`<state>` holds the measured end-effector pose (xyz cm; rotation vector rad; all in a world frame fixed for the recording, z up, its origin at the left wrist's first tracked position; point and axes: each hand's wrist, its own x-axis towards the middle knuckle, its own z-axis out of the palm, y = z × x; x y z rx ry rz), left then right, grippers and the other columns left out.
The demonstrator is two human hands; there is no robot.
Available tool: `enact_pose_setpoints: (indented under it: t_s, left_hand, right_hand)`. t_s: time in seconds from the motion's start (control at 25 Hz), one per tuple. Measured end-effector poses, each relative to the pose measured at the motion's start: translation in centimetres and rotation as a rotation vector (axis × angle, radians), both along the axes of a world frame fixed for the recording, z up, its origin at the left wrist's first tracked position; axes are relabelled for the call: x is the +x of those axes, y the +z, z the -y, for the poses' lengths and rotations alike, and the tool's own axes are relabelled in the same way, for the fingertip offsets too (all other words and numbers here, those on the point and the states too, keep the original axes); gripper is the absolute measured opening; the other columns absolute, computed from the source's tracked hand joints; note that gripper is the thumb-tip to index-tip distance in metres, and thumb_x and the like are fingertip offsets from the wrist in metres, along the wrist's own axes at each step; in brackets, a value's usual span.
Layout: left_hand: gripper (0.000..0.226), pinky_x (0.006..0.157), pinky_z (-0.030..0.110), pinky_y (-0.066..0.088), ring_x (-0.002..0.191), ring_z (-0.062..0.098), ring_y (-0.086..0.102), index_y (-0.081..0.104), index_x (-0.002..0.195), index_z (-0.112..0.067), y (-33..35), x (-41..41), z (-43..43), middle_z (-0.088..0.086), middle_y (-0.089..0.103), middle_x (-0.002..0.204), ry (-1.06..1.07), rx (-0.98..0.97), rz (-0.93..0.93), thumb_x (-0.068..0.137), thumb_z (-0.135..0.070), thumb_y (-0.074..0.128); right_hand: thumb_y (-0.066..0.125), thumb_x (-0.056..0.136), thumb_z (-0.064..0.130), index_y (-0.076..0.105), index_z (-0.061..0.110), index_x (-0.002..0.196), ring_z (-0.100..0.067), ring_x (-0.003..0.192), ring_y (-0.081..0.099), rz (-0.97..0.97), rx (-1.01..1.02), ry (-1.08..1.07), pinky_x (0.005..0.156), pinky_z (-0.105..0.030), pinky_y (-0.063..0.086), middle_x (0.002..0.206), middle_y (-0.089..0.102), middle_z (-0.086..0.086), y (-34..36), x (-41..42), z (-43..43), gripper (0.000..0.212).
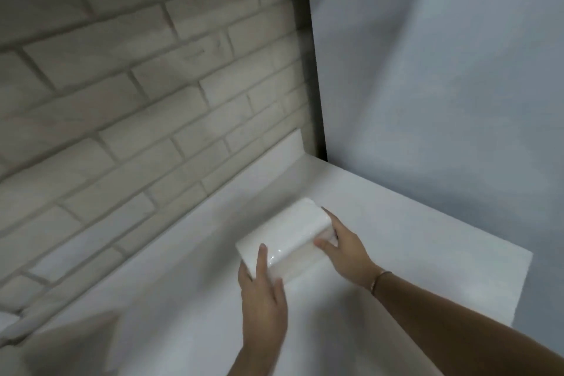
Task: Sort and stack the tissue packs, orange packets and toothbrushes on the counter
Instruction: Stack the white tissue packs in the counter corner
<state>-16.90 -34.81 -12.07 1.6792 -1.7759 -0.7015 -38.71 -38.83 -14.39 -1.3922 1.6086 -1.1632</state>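
A white tissue pack [285, 230] in glossy plastic wrap lies on the white counter [412, 223], and it seems to rest on a second white pack beneath it. My left hand [262, 293] grips its near left end, the forefinger laid straight along the top. My right hand [341, 246] holds the right end, thumb on the near side and fingers round the far side. No orange packets or toothbrushes are in view.
A pale brick-tiled wall [137, 85] runs along the left behind the counter. A plain grey-white wall [442, 70] closes the right side, meeting it in a corner. The counter's right edge [531, 256] drops off beyond my right forearm.
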Motion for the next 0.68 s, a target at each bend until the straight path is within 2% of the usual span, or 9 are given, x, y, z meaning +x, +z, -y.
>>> enact_pose_setpoints:
  t_s: [0.12, 0.2, 0.24, 0.32, 0.4, 0.44, 0.52, 0.6, 0.68]
  left_hand:
    - [0.072, 0.090, 0.043, 0.056, 0.117, 0.029, 0.063, 0.013, 0.148, -0.067, -0.3, -3.9, 4.8, -0.003, 0.013, 0.158, 0.021, -0.028, 0.026, 0.100, -0.027, 0.050]
    - [0.074, 0.087, 0.042, 0.057, 0.107, 0.029, 0.067, 0.015, 0.147, -0.066, -0.9, -6.3, 8.0, 0.004, 0.017, 0.158, 0.068, -0.030, 0.036, 0.098, -0.025, 0.052]
    - [0.075, 0.087, 0.041, 0.057, 0.108, 0.030, 0.066, 0.017, 0.148, -0.064, -1.2, -7.3, 9.5, 0.008, 0.019, 0.157, 0.087, -0.047, 0.047, 0.098, -0.023, 0.054]
    - [0.079, 0.091, 0.037, 0.053, 0.117, 0.032, 0.062, 0.021, 0.153, -0.056, -1.5, -9.2, 12.6, 0.018, 0.022, 0.157, 0.090, -0.108, 0.076, 0.096, -0.017, 0.059]
    - [0.081, 0.096, 0.038, 0.050, 0.123, 0.035, 0.060, 0.018, 0.156, -0.052, -1.8, -10.6, 15.2, 0.023, 0.022, 0.157, 0.113, -0.107, 0.111, 0.097, -0.016, 0.059]
    - [0.080, 0.098, 0.039, 0.051, 0.124, 0.036, 0.060, 0.014, 0.156, -0.054, -1.9, -11.3, 16.0, 0.023, 0.021, 0.159, 0.135, -0.095, 0.135, 0.098, -0.020, 0.057]
    - [0.078, 0.098, 0.042, 0.053, 0.123, 0.037, 0.062, 0.002, 0.155, -0.056, -2.1, -12.3, 17.6, 0.022, 0.018, 0.162, 0.170, -0.089, 0.198, 0.102, -0.027, 0.051]
    - [0.076, 0.093, 0.042, 0.055, 0.117, 0.036, 0.066, -0.005, 0.156, -0.054, -2.4, -13.1, 19.3, 0.025, 0.020, 0.163, 0.191, -0.074, 0.256, 0.104, -0.033, 0.046]
    - [0.073, 0.089, 0.039, 0.057, 0.115, 0.034, 0.068, -0.005, 0.159, -0.047, -2.3, -13.9, 20.6, 0.027, 0.022, 0.163, 0.191, -0.058, 0.309, 0.105, -0.036, 0.043]
  right_hand:
    - [0.065, 0.092, 0.051, 0.045, 0.043, 0.144, -0.008, 0.113, 0.065, -0.103, -0.017, -0.107, 0.099, -0.037, 0.052, 0.121, 0.069, 0.019, -0.6, -2.7, 5.6, 0.057]
    - [0.057, 0.091, 0.062, 0.049, 0.040, 0.138, -0.019, 0.109, 0.065, -0.234, -0.015, -0.182, 0.091, -0.040, 0.051, 0.112, 0.071, 0.013, -0.7, -3.9, 9.0, 0.053]
    - [0.056, 0.091, 0.063, 0.049, 0.039, 0.139, -0.023, 0.113, 0.063, -0.259, 0.006, -0.230, 0.091, -0.040, 0.049, 0.117, 0.070, 0.009, -0.9, -4.2, 10.5, 0.054]
    - [0.057, 0.092, 0.064, 0.042, 0.033, 0.149, -0.025, 0.130, 0.052, -0.253, 0.034, -0.371, 0.100, -0.044, 0.043, 0.142, 0.056, 0.004, -1.2, -4.4, 13.2, 0.067]
    - [0.067, 0.089, 0.057, 0.037, 0.030, 0.153, -0.028, 0.134, 0.046, -0.279, 0.038, -0.488, 0.103, -0.045, 0.043, 0.148, 0.045, -0.004, -1.6, -4.4, 14.7, 0.076]
    - [0.071, 0.089, 0.050, 0.039, 0.033, 0.150, -0.029, 0.128, 0.049, -0.353, -0.007, -0.476, 0.099, -0.044, 0.046, 0.142, 0.048, -0.005, -2.1, -4.1, 14.9, 0.071]
    - [0.065, 0.092, 0.040, 0.044, 0.039, 0.141, -0.025, 0.115, 0.056, -0.510, -0.108, -0.356, 0.088, -0.040, 0.048, 0.129, 0.055, 0.004, -3.0, -3.6, 14.8, 0.053]
    - [0.055, 0.093, 0.037, 0.050, 0.040, 0.135, -0.020, 0.113, 0.058, -0.565, -0.144, -0.283, 0.084, -0.037, 0.047, 0.127, 0.059, 0.013, -3.1, -3.7, 14.9, 0.042]
    - [0.054, 0.090, 0.035, 0.056, 0.038, 0.132, -0.017, 0.117, 0.059, -0.602, -0.148, -0.239, 0.083, -0.038, 0.047, 0.128, 0.062, 0.017, -3.2, -3.7, 14.8, 0.042]
